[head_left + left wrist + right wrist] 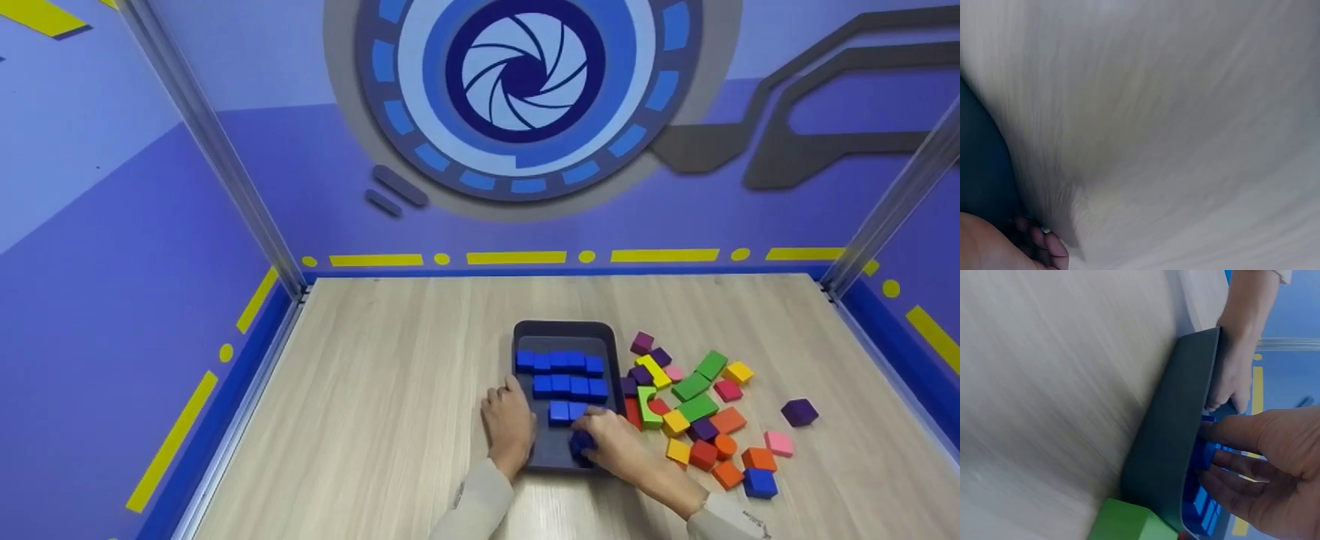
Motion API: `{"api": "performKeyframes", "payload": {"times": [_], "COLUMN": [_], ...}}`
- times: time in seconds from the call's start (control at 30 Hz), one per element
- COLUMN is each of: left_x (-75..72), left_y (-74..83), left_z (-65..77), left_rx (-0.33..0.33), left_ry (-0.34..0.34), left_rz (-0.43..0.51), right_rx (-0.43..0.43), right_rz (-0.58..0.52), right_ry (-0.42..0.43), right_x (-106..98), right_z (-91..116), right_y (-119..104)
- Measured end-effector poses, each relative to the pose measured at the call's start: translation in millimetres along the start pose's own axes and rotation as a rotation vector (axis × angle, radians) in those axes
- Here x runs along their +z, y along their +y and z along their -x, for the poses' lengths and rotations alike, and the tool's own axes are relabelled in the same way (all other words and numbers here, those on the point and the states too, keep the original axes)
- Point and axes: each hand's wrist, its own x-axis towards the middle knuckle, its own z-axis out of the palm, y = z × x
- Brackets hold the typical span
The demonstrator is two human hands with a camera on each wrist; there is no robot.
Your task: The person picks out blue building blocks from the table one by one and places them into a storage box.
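A dark grey tray (pixel 551 451) lies lengthwise on the table, with several blue cubes (pixel 561 386) lined up across it in rows. At its left side my left hand (pixel 508 421) grips the rim; the fingers bend along the outer wall in the left wrist view. Over the tray's near right part, my right hand (pixel 616 446) pinches a blue block (pixel 580 445) between thumb and fingers. The right wrist view shows this block just inside the tray wall (pixel 1165 422). The fingers partly cover it, so its full shape is hidden.
Right of the tray, loose coloured blocks (pixel 697 409) lie scattered, some against its wall, including a green arch (pixel 646 415). A blue cube (pixel 760 484) lies near the front, and a purple cube (pixel 800 412) sits farther right. Panels (pixel 510 225) enclose the table's back and sides.
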Motion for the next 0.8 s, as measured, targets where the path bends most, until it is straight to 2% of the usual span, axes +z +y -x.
{"api": "performKeyframes", "payload": {"times": [0.27, 0.53, 0.6, 0.67, 0.8], "left_x": [-2.1, -2.2, -2.6, -3.0, -3.4], "left_y": [7.1, 1.6, -2.2, -5.1, -7.6], "left_z": [4.0, 2.8, 1.7, 0.4, -0.3], "left_rx": [0.017, 0.022, 0.012, 0.001, -0.006], "left_ry": [0.035, 0.001, -0.006, -0.007, -0.007], "left_rz": [-0.008, 0.004, 0.014, 0.03, 0.028], "right_rx": [0.026, 0.079, 0.151, 0.257, 0.463], "right_rz": [0.025, -0.05, -0.076, -0.097, -0.117], "right_ry": [0.032, 0.075, 0.089, 0.109, 0.192], "right_x": [3, -6, -13, -21, -35], "right_z": [8, 16, 19, 25, 48], "right_y": [-1, -4, -4, -2, 9]}}
